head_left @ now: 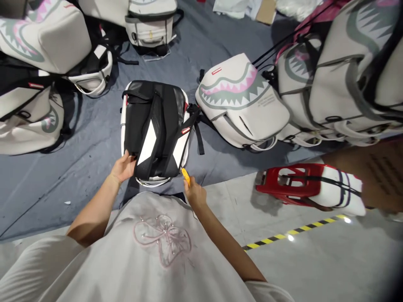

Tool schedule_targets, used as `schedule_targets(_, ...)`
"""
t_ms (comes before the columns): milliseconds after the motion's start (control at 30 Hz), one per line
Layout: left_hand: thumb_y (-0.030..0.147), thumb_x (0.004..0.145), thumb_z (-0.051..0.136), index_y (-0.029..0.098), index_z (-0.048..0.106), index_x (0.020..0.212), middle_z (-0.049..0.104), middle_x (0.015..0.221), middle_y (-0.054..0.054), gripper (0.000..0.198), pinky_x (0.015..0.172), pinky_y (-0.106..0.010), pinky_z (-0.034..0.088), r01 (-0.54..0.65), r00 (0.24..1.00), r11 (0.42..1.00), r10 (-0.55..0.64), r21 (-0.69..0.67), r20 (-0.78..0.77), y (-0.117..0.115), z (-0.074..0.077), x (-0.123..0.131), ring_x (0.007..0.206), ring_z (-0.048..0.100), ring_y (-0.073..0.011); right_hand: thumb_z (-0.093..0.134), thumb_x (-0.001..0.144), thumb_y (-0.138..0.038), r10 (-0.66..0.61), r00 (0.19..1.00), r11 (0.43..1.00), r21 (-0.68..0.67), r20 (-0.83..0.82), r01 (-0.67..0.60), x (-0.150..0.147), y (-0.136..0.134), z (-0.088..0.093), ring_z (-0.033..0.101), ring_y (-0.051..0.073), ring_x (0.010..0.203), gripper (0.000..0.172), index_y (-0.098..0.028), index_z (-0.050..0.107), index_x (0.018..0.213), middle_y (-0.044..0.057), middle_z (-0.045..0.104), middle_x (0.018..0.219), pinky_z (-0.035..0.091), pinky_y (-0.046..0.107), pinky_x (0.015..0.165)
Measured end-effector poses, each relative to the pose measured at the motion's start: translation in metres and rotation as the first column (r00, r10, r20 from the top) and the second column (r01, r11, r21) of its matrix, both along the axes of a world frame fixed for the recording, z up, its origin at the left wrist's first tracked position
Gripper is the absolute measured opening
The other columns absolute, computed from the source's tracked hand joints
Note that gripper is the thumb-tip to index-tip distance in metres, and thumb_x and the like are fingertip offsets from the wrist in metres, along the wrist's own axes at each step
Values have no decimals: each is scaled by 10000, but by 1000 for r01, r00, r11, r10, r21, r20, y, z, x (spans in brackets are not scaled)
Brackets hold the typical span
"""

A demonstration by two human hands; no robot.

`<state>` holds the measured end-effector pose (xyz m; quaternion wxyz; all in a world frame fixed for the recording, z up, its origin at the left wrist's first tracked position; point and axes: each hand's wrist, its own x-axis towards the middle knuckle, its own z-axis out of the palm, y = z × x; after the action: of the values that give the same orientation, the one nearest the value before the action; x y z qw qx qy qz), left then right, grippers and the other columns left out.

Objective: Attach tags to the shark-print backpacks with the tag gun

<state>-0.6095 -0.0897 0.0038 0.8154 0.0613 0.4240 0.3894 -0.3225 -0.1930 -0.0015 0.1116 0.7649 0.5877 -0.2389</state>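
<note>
A backpack (154, 130) lies back-side up on the grey sheet (94, 142) in front of me, its black padded back and straps showing. My left hand (123, 167) grips its lower left edge, fingers curled on the black panel. My right hand (194, 193) is closed around a small yellow tool (186, 175), held just beside the backpack's lower right corner.
Several white backpacks with shark-mouth prints lie around: one (242, 105) right of centre, a pile (340, 71) at far right, more (40, 46) at the left. A red plastic stool (292, 184) with a white item stands on the grey floor. Yellow-black tape (296, 231) marks the floor.
</note>
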Motion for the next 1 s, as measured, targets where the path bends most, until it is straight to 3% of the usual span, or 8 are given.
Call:
schedule_targets(233, 771, 830, 427, 146, 548, 1348, 679, 1226, -192, 820, 1060, -526, 436, -39, 990, 995, 26, 95, 135, -9, -17, -2, 1236, 596, -333, 336, 1038, -411, -17, 999, 1000, 6, -27, 17, 10, -5, 16, 687, 215, 807, 367, -157, 551, 1192, 96, 724, 902, 337, 268, 622)
schedule_targets(467, 733, 863, 425, 134, 545, 1344, 686, 1208, -190, 778, 1054, -504, 446, -52, 977, 992, 27, 111, 209, -2, -18, 11, 1212, 615, -319, 324, 1038, -399, -91, 996, 995, -39, -25, 90, 17, 0, 27, 680, 207, 839, 361, -167, 563, 1178, 97, 720, 944, 325, 259, 617)
schedule_targets(667, 638, 900, 472, 152, 582, 1282, 711, 1160, -167, 628, 1028, -481, 476, -97, 974, 989, 70, 116, 213, 3, -19, 32, 1149, 655, -298, 261, 1037, -391, -163, 986, 980, -119, -22, 159, 27, -58, 55, 685, 234, 793, 395, -167, 558, 1166, 107, 727, 892, 318, 270, 584)
schedule_targets(800, 572, 913, 497, 138, 605, 1194, 731, 1076, -154, 528, 977, -462, 515, -63, 979, 992, 40, 108, 201, 8, -11, 40, 1068, 690, -285, 309, 1027, -426, -79, 993, 973, -221, -83, 59, 4, -70, 58, 695, 230, 814, 371, -191, 558, 1169, 95, 740, 915, 333, 262, 578)
schedule_targets(867, 549, 893, 540, 133, 606, 1162, 728, 1040, -152, 500, 939, -456, 537, -9, 999, 995, 5, 102, 34, 4, 0, 44, 1037, 695, -289, 336, 1023, -430, -27, 998, 973, -230, -60, 13, -10, -61, 53, 702, 230, 843, 359, -190, 565, 1162, 104, 744, 948, 355, 261, 593)
schedule_targets(900, 529, 878, 570, 137, 605, 1156, 723, 1042, -151, 482, 932, -453, 541, 3, 990, 994, 12, 111, -140, -2, 6, 47, 1042, 690, -291, 343, 1022, -425, -15, 999, 973, -229, -34, 7, -15, -55, 51, 705, 231, 850, 357, -184, 569, 1160, 110, 746, 952, 370, 263, 604)
schedule_targets(933, 502, 865, 598, 147, 598, 1173, 711, 1080, -151, 470, 946, -452, 534, 14, 932, 988, 43, 154, -360, -11, 13, 51, 1080, 673, -294, 347, 1020, -421, -13, 1000, 974, -227, -13, 10, -19, -51, 50, 708, 232, 853, 360, -179, 572, 1164, 116, 747, 947, 386, 265, 618)
schedule_targets(1000, 432, 850, 627, 179, 553, 1282, 635, 1277, -163, 506, 1041, -478, 467, 145, 632, 924, 188, 352, -752, -31, 23, 63, 1260, 561, -310, 359, 1015, -410, -18, 1000, 976, -216, -13, 15, -24, -45, 51, 714, 237, 863, 363, -174, 583, 1176, 121, 752, 948, 419, 273, 645)
